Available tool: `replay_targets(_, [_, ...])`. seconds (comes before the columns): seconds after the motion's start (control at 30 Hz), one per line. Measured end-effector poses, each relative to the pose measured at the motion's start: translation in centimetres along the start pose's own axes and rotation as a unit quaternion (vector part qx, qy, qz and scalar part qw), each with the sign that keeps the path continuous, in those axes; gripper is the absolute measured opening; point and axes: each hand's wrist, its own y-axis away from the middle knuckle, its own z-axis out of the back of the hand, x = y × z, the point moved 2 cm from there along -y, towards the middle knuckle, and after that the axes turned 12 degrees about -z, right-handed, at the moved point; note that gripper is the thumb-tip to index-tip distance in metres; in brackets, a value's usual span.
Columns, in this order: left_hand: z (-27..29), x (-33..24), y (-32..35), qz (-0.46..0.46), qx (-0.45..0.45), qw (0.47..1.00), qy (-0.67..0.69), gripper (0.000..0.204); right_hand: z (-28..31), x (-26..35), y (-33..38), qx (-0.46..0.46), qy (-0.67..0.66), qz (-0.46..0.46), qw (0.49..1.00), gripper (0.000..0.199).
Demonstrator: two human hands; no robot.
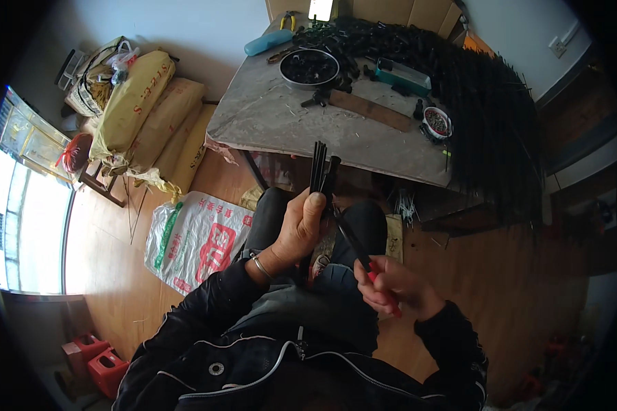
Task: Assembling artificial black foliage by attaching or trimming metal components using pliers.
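My left hand point(300, 222) is closed round a bundle of thin black rods point(318, 164), which stand nearly upright in front of my knees. Beside the rods rises a thicker black piece with a round end point(333, 164); what exactly it is I cannot tell. My right hand point(396, 284), lower and to the right, grips a red-handled tool point(373, 271). A long dark shaft point(352, 240) runs from that handle up toward the left hand. Fingers cover part of the handle, so the tool's kind is unclear.
Ahead stands a table point(253, 109) heaped with black rods point(490, 130). On it are a bowl of black parts point(309, 67), a teal tray point(403, 77), a wooden strip point(370, 109) and a small cup point(436, 123). Stuffed sacks point(134, 109) lie left; a printed sack point(206, 236) covers floor.
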Motion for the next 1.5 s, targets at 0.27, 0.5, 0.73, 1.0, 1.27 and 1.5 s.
replay_targets(0.27, [0.4,-0.2,-0.1,-0.015,-0.03,0.999,-0.011,0.051,-2.3,3.1,0.8,-0.422,0.523,0.052,0.739,0.033])
replay_targets(0.5, [0.2,-0.7,0.1,0.003,-0.019,1.0,-0.013,0.053,0.3,-0.2,-0.5,-0.028,0.004,-0.005,1.0,0.038])
replay_targets(0.73, [0.5,-0.4,-0.4,-0.026,-0.045,0.998,-0.028,0.053,-4.3,3.4,-0.6,-0.505,0.726,0.098,0.456,0.038])
replay_targets(1.0, [0.3,-1.4,-0.1,0.041,0.01,0.999,0.021,0.054,-4.5,3.9,-1.2,-0.435,0.41,-0.113,0.794,0.026])
replay_targets(1.27, [0.4,-1.2,-0.1,0.039,0.036,0.997,0.056,0.055,-3.2,0.7,-2.2,-0.362,0.261,-0.126,0.886,0.034])
replay_targets(1.5, [0.8,-1.2,-0.6,0.063,0.036,0.994,0.081,0.058,-3.1,0.6,-2.9,-0.364,0.181,-0.054,0.912,0.032])
